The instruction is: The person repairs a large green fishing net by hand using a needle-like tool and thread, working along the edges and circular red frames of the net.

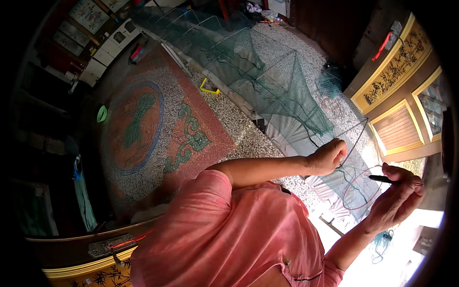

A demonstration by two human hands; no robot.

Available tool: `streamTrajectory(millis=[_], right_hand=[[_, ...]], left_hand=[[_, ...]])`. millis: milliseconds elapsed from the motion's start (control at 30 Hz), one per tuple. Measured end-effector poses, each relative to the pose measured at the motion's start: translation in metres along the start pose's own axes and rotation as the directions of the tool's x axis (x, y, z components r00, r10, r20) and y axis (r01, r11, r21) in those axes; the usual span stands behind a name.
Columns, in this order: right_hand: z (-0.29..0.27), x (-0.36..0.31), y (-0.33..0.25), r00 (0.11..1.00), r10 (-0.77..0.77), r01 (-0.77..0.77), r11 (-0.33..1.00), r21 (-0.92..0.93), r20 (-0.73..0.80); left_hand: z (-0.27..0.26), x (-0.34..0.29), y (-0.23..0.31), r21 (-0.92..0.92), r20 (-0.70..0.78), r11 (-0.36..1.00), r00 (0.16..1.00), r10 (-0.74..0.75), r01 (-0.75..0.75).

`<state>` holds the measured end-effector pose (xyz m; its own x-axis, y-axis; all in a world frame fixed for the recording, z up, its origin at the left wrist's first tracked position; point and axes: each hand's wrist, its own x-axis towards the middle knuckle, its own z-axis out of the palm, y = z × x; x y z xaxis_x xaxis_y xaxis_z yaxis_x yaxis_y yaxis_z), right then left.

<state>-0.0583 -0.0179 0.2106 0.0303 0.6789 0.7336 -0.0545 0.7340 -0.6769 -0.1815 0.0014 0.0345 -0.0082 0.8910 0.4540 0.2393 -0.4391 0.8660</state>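
Seen from above, a person in a pink shirt [239, 225] works with both bare hands at a long green net [287, 98] that spreads over the floor. The net reaches from just beside the left hand far up and leftward, held in peaked folds by thin frames. The left hand [328, 157] is curled closed at the net's near end, the forearm crossing in front of the body; a dark thin rod [356, 142] slants up from beside its fingers, but whether they pinch it or a bit of mesh cannot be told. The right hand [396, 195], nearer the viewer and to the right, pinches a slim black tool [380, 178] between thumb and fingers, its tip pointing at the left hand and well apart from it. Below and between the hands, a thin reddish loop [344, 197] curves over loose mesh. Pale sheeting [286, 134] lies under the net, just left of the left hand. Beneath the right wrist hangs a small teal tangle of cord [381, 243] in bright light. Above the right hand stands a wooden door [397, 67] with gold trim and dark plant patterns. Well to the left of both hands are a yellow bracket-shaped piece [209, 89], a patterned red floor panel [210, 129] and, farthest off, a green bowl [102, 114].
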Motion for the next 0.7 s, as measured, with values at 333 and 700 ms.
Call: streamTrajectory(millis=[333,700], right_hand=[[-0.043,0.031,-0.015,0.955,-0.037,-0.011,0.987,0.163,0.293],[-0.140,0.022,0.014,0.388,0.908,-0.579,0.373,-0.725,0.157]], left_hand=[[-0.017,0.009,0.022,0.060,0.241,0.995,0.967,-0.086,0.074],[-0.071,0.018,0.035,-0.270,0.541,0.854,0.803,-0.248,0.446]])
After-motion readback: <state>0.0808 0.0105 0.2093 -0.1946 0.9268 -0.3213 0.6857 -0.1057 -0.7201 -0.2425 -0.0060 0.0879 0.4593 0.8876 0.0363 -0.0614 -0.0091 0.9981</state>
